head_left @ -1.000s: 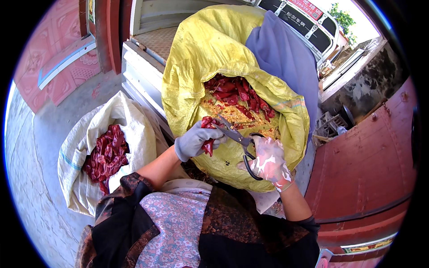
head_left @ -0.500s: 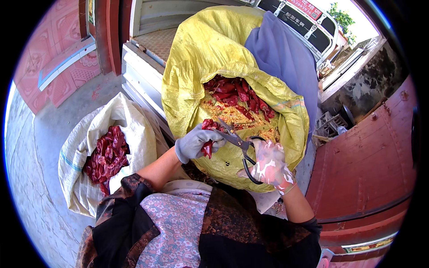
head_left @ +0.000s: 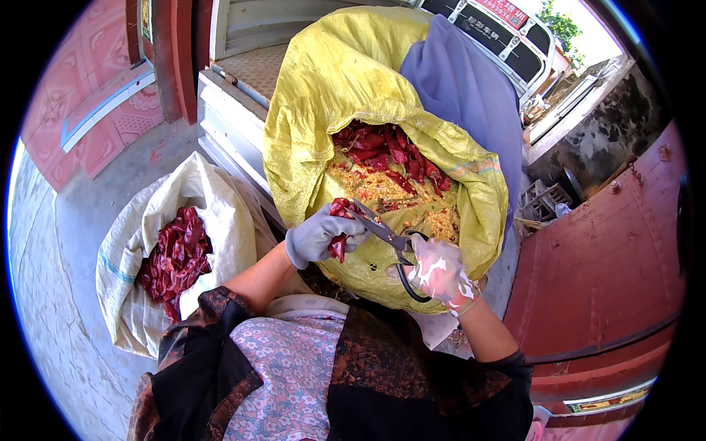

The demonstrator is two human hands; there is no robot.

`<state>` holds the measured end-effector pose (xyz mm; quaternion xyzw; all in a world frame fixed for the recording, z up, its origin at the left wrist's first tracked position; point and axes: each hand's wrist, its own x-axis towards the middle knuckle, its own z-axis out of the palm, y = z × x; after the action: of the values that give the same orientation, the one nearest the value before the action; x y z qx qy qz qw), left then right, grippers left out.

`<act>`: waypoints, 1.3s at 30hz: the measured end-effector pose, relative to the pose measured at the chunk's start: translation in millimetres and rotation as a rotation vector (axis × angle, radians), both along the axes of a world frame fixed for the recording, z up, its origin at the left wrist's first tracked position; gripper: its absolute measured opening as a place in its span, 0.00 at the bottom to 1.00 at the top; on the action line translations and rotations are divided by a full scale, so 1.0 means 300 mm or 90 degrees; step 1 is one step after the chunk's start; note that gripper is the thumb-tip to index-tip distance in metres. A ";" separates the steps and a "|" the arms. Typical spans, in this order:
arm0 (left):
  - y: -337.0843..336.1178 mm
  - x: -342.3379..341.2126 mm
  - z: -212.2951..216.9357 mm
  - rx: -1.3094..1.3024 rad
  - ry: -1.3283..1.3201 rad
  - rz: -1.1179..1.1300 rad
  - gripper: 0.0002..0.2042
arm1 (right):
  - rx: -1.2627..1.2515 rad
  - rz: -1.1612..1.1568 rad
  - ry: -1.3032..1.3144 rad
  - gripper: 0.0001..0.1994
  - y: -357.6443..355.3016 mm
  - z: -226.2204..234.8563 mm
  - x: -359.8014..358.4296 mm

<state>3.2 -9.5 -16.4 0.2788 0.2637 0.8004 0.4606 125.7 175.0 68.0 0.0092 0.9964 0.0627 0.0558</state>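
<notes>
"What do the hands hold?"

"The grey-gloved left hand (head_left: pixel 329 235) grips shiny dark-red dried peppers (head_left: pixel 338 247); the pink-camouflage-gloved right hand (head_left: pixel 440 272) is closed on black metal scissors (head_left: pixel 392 237), just beside these peppers."

"How far is the work?"

"Unfinished, I judge. Loose red peppers (head_left: pixel 397 149) and yellowish seeds (head_left: pixel 360 184) lie inside the yellow woven sack (head_left: pixel 320 92); more dark peppers (head_left: pixel 176 253) sit in the white woven sack (head_left: pixel 118 253), left. Which are cut, I cannot tell."

Pink tiled wall (head_left: pixel 92 62) at left, white truck (head_left: pixel 229 132), red metal panel (head_left: pixel 588 283), green tree (head_left: pixel 560 31).
</notes>
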 end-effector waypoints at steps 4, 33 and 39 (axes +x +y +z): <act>0.003 0.002 -0.010 -0.003 0.002 0.011 0.06 | -0.055 -0.002 0.016 0.30 0.005 -0.018 0.014; -0.010 0.011 0.029 -0.038 0.179 0.124 0.07 | -0.141 -0.022 0.135 0.23 0.032 -0.057 0.066; -0.034 0.006 0.052 -0.060 0.153 0.179 0.11 | -0.097 -0.139 0.244 0.21 0.128 0.008 0.073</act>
<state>5.0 -19.7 -0.9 0.3110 0.3906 0.8044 0.3218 147.7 213.5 70.5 0.1245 0.9837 -0.0223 -0.1275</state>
